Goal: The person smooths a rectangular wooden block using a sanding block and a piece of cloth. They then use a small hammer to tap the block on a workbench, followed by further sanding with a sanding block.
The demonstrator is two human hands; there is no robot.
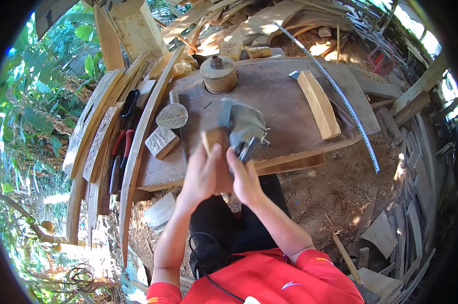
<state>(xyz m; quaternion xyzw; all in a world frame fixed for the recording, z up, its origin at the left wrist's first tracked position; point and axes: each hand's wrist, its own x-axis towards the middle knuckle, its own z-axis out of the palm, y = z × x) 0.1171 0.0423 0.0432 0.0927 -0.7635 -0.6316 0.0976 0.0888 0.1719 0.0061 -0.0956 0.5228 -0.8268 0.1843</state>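
Both hands are raised over the near edge of a wooden worktable [282,91], close together. My left hand [200,174] grips a brown wooden piece [216,137], blurred by motion. In my right hand [246,180] is a dark metal tool [248,149], also blurred; its exact kind is unclear. A grey-green cloth [246,117] bunches just beyond it, and whether the fingers hold the cloth too is hidden. Left of the hands lie a rough wooden block [162,143] and a rounded wooden piece [172,116] with a short handle.
A wooden cylinder [219,78] with a metal stub stands at the back. To the right lie a curved wooden block [318,106] and a long measuring rule [339,92] overhanging the table. Red-handled pincers [123,142] rest among long wooden strips [99,125] at left. Scrap boards surround the table.
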